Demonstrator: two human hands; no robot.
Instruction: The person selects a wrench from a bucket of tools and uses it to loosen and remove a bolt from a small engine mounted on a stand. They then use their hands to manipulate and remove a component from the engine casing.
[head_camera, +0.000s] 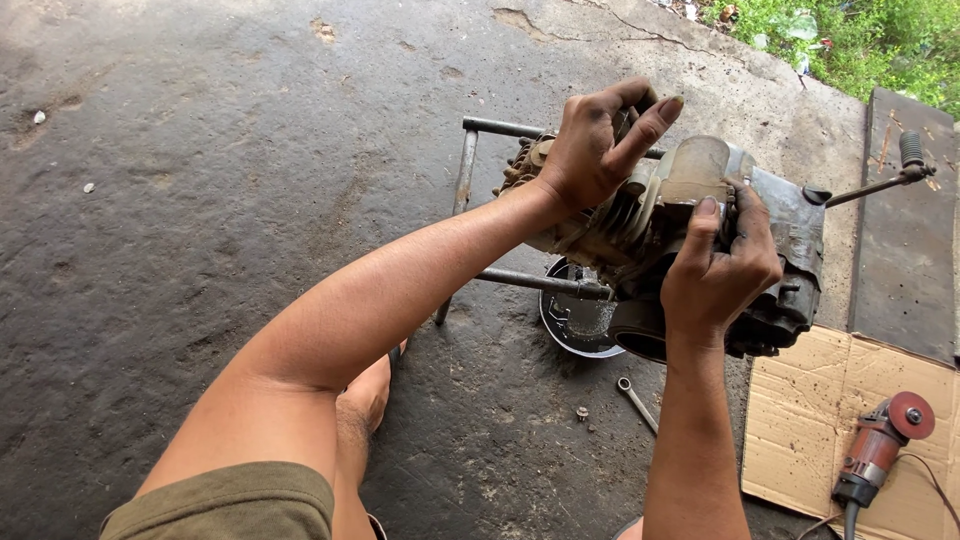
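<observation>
A dirty grey motorcycle engine (780, 240) rests on a low metal frame stand (468, 170) above the concrete floor. My left hand (595, 145) grips the finned cylinder end of the engine from above, fingers curled over its top. My right hand (722, 265) clasps the cylinder's near side, thumb pressed on the pale metal casing. Both hands are grimy with grease. A kick lever with a rubber tip (910, 160) sticks out to the right of the engine.
Under the engine sits a dark round pan (575, 325) holding small parts. A spanner (637, 402) and a loose nut (582, 412) lie on the floor. An orange angle grinder (885, 440) rests on cardboard (800, 420) at right. Green weeds grow at the top right.
</observation>
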